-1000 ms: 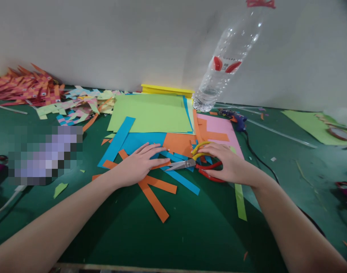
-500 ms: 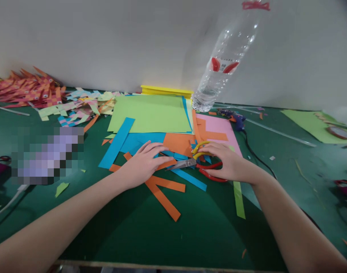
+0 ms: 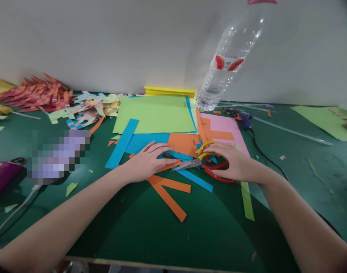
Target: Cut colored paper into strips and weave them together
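Observation:
My left hand (image 3: 150, 161) rests palm down over orange and blue paper strips, its fingers stretched out and apart. Its thumb lies against a short orange strip (image 3: 173, 166), close to the scissor tips. With fingers at the yellow handle and thumb by the red one, my right hand (image 3: 230, 161) holds scissors (image 3: 190, 164). The blades point left toward my left hand and look almost closed. Two orange strips (image 3: 170, 203) fan out below my left hand, and a blue strip (image 3: 196, 179) slants under the blades. A wider blue strip (image 3: 122, 144) lies to the left.
Light-green sheets (image 3: 156, 113) are stacked behind my hands. A plastic bottle (image 3: 230, 64) leans against the wall. At right are pink paper (image 3: 224, 121), a glue gun (image 3: 243, 117) and its cord. Woven red paper pieces (image 3: 48, 93) and a blurred-out purple object (image 3: 61, 155) are at left.
The view has turned slightly left, so everything sits further right in the picture. My hands and the scissors keep nearly the same place over the strips.

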The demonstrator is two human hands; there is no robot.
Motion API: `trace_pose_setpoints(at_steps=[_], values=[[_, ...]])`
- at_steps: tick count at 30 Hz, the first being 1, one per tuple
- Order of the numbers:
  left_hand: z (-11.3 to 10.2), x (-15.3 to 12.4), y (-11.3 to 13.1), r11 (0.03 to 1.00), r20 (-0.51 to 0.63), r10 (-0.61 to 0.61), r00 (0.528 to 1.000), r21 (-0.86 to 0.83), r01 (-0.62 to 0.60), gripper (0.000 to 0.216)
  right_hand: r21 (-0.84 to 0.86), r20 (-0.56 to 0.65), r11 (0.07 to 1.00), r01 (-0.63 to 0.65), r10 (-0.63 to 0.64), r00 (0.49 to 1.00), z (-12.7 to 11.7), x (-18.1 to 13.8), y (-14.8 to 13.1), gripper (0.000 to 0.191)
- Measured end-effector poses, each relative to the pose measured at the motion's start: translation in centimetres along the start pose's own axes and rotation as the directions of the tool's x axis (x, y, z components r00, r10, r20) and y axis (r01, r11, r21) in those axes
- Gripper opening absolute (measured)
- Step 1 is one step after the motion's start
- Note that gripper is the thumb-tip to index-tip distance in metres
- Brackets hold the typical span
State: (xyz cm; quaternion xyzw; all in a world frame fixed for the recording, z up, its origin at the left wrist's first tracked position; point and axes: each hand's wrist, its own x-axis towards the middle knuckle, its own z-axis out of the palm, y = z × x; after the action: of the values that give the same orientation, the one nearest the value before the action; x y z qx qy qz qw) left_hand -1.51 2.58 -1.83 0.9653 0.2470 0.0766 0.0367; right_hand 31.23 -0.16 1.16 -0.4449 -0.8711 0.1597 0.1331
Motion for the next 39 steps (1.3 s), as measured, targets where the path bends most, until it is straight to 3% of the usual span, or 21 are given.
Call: trace_pose_setpoints(at_steps=[18, 23, 39], values=[[0.2, -0.1, -0.2, 1.000, 0.014, -0.004, 1.000, -0.002, 0.004, 0.059, -0.053, 0.006, 0.999, 0.009, -0.009, 1.000, 0.2, 0.1, -0.7, 0.046], [0.4, -0.1, -0.4, 1.000, 0.006, -0.015, 1.000, -0.001, 0.015, 0.049, -0.040, 0.004, 0.999, -0.005, 0.005, 1.000, 0.6, 0.1, -0.7, 0.046], [0.4, -0.1, -0.4, 1.000, 0.024, -0.025, 0.999, 0.000, 0.025, 0.050, -0.059, 0.011, 0.998, -0.019, 0.020, 1.000, 0.8, 0.2, -1.1, 0.045]])
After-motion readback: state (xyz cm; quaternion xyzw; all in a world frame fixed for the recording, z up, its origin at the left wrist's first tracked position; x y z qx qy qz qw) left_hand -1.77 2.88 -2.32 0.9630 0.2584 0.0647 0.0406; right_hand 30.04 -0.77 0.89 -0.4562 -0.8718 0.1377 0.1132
